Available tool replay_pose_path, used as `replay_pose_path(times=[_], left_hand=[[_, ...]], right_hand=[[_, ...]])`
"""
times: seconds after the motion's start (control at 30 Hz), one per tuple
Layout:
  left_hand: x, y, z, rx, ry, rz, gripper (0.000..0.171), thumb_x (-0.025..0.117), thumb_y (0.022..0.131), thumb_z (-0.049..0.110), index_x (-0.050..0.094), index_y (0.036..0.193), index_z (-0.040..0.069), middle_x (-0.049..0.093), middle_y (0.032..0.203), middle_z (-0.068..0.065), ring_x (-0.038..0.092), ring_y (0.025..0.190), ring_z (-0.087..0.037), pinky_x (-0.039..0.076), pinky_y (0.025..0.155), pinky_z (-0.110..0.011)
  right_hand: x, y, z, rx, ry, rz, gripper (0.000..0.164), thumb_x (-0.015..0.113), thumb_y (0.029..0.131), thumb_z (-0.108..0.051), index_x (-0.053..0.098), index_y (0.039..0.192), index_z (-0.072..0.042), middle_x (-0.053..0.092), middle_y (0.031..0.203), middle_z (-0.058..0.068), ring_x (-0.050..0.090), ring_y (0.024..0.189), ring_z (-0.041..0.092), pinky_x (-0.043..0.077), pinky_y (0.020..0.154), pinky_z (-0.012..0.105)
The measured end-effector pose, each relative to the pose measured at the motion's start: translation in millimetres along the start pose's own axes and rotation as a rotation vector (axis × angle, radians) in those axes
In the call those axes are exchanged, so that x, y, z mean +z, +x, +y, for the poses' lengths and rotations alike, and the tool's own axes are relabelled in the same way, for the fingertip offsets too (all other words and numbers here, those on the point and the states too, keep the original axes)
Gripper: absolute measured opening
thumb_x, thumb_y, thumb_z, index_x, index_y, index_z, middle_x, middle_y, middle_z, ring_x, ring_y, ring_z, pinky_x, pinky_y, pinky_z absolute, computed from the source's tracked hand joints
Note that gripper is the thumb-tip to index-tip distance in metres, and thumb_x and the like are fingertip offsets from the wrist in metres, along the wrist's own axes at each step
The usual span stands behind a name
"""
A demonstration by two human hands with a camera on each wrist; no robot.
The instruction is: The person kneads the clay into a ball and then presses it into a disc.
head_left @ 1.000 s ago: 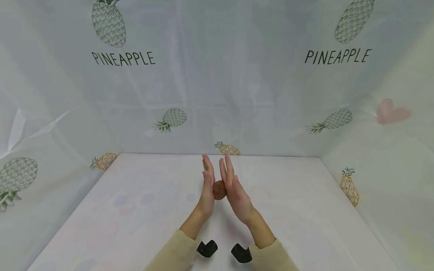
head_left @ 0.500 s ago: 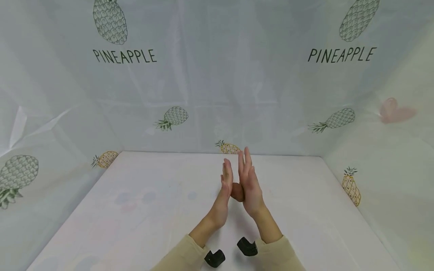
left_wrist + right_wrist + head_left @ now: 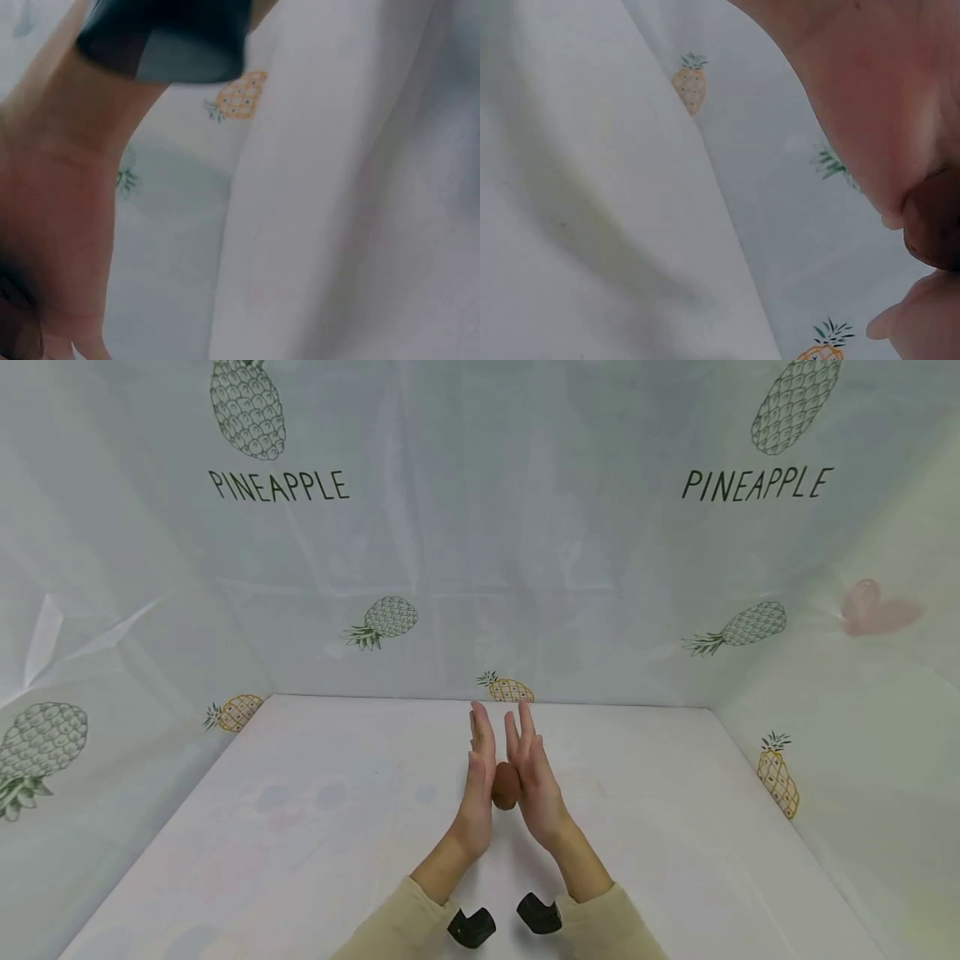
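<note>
Between my two upright palms sits a smooth brown lump, like clay or dough, rounded and slightly taller than wide in the head view. My left hand presses it from the left with straight fingers pointing up and forward. From the other side my right hand presses flat against it, its fingers straight too. In the right wrist view the brown lump shows at the right edge, squeezed between skin above and below. Only a dark part of the lump appears at the lower left of the left wrist view.
A white table lies under the hands. Pale sheeting printed with pineapples surrounds it at the back and sides. A black wrist camera juts inward at the left sleeve, and another black camera at the right sleeve.
Both hands moved right with the lump, then back left, sliding against each other. The lump has turned from round to a more upright oval between the palms.
</note>
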State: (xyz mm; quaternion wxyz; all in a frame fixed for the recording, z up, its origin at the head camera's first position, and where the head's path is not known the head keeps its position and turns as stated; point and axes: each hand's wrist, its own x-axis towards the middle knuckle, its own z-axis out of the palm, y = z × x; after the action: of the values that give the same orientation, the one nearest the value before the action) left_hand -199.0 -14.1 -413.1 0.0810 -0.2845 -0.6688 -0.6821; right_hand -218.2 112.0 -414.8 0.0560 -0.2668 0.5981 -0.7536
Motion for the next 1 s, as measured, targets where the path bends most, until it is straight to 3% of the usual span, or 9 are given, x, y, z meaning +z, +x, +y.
replay_pose_path(times=[0.37, 0.57, 0.8, 1.0], left_hand=[[-25.6, 9.6, -5.4, -0.067, 0.013, 0.129, 0.078, -0.002, 0.103, 0.073, -0.018, 0.168, 0.033, -0.026, 0.173, 0.015, -0.028, 0.159, -0.011, -0.022, 0.121, -0.067], [-32.8, 13.7, -6.8, -0.089, -0.008, 0.177, 0.080, -0.002, 0.103, 0.074, -0.018, 0.168, 0.031, -0.026, 0.173, 0.015, -0.028, 0.159, -0.014, -0.021, 0.121, -0.069], [-27.1, 10.5, -13.1, -0.147, -0.018, 0.092, 0.077, -0.005, 0.101, 0.076, -0.022, 0.165, 0.038, -0.030, 0.171, 0.017, -0.033, 0.157, -0.015, -0.022, 0.120, -0.069], [-16.3, 7.0, -14.7, -0.123, -0.014, 0.036, 0.076, -0.007, 0.103, 0.073, -0.021, 0.166, 0.034, -0.028, 0.173, 0.013, -0.029, 0.159, -0.013, -0.021, 0.123, -0.063]], right_hand=[[17.9, -3.3, -5.5, 0.039, -0.027, -0.119, 0.065, 0.003, 0.111, -0.062, -0.018, 0.168, -0.039, -0.011, 0.178, -0.004, -0.015, 0.163, 0.015, -0.016, 0.123, 0.069], [24.9, -3.7, -10.1, 0.023, -0.036, -0.143, 0.062, 0.002, 0.112, -0.055, -0.017, 0.168, -0.038, -0.013, 0.178, -0.006, -0.016, 0.163, 0.014, -0.018, 0.122, 0.071], [23.3, -5.3, -16.1, -0.052, -0.058, -0.112, 0.062, 0.002, 0.112, -0.057, -0.014, 0.169, -0.039, -0.012, 0.177, -0.010, -0.014, 0.163, 0.014, -0.018, 0.122, 0.069], [16.4, -2.7, -21.2, -0.138, -0.079, -0.058, 0.063, 0.000, 0.112, -0.054, -0.016, 0.169, -0.033, -0.015, 0.176, -0.013, -0.017, 0.163, 0.013, -0.020, 0.123, 0.066]])
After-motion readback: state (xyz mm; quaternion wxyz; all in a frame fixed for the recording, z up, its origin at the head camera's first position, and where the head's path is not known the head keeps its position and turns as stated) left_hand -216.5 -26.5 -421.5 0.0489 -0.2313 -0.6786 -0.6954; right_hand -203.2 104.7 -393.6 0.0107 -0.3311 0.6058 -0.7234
